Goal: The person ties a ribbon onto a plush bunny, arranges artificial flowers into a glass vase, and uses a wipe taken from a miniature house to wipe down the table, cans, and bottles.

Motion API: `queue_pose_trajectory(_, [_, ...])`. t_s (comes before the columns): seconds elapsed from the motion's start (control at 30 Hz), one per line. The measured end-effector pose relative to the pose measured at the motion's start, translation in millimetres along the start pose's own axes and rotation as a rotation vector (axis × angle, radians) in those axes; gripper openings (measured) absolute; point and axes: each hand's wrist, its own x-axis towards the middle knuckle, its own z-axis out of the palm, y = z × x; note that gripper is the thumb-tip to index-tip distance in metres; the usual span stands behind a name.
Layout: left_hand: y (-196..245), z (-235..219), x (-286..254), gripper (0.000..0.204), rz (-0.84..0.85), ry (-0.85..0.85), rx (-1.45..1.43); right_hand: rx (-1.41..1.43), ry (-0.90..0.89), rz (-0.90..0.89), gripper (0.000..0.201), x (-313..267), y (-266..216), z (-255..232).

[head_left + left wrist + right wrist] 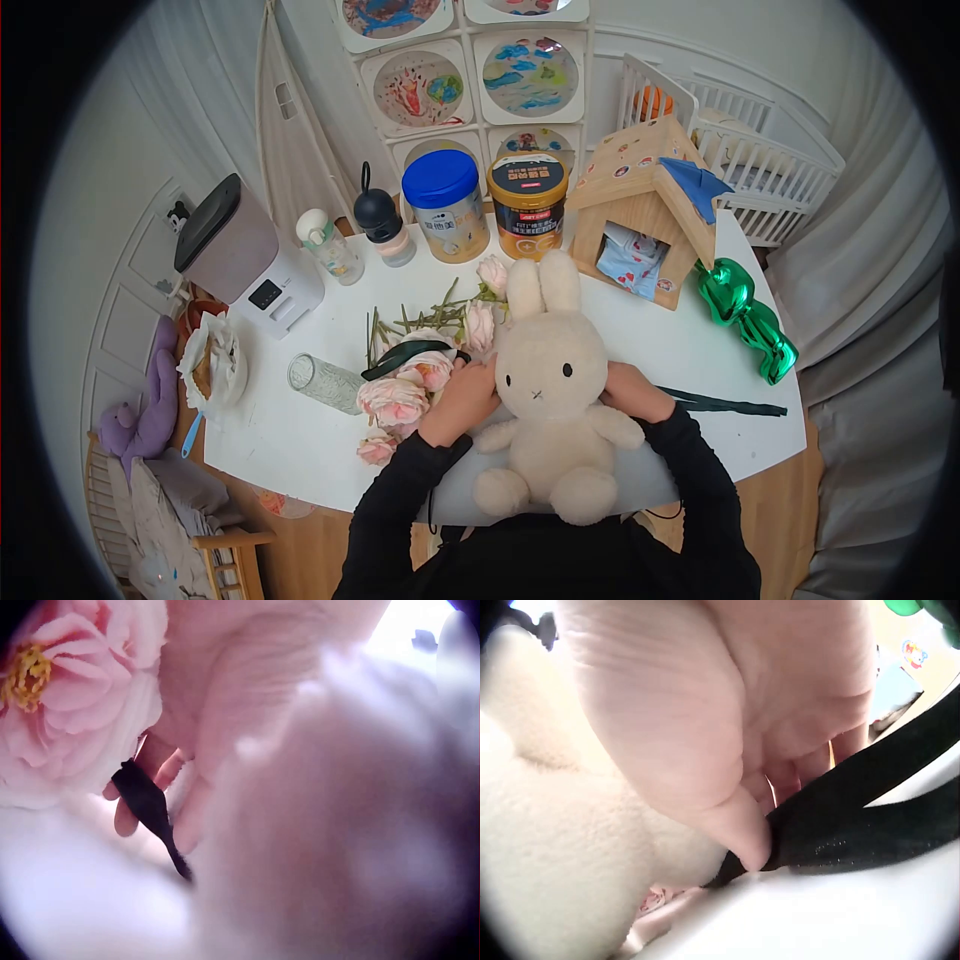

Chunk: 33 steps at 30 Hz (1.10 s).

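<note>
A cream plush bunny (pixel 551 365) sits upright at the table's near edge, facing the head camera. Both hands reach round behind it at neck height. My left hand (pixel 462 402) pinches a dark ribbon (pixel 146 801) between thumb and fingers, close to a pink artificial flower (pixel 82 690). On the other side, my right hand (pixel 638 393) grips the ribbon (pixel 832 825) with the thumb pressed on it, against the plush. Two ribbon tails trail right over the tabletop. A ribbon loop (pixel 400 358) lies over the pink flowers (pixel 392 402) at left. The bunny hides the ribbon's middle.
A ribbed glass vase (pixel 325 384) lies left of the flowers. Along the back of the white table (pixel 265 420) stand a feeder-like machine (pixel 250 255), two bottles, a blue-lidded can (pixel 445 205), a gold can (pixel 528 210) and a wooden house (pixel 640 200). Green foil (pixel 750 320) lies at right.
</note>
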Motion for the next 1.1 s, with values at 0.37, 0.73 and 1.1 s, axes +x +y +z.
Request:
queue_pose_trajectory(0.37, [49.4,-28.5,-3.4,0.015,-0.115,-0.200,-0.592,0.595,-0.047,0.334,0.043,-39.3,-32.9,-24.3])
queue_pose_trajectory(0.73, [66.9,-76.2,-23.7,0.015,0.193,-0.176,-0.285,0.156,-0.219,0.253,0.018,-51.1,-15.9,-62.5])
queue_pose_trajectory(1.1, [73.5,-133.6,-10.5,0.013,0.225,-0.216,-0.372,-0.159,0.054,0.438,0.018,-68.0,-66.9,-160.0])
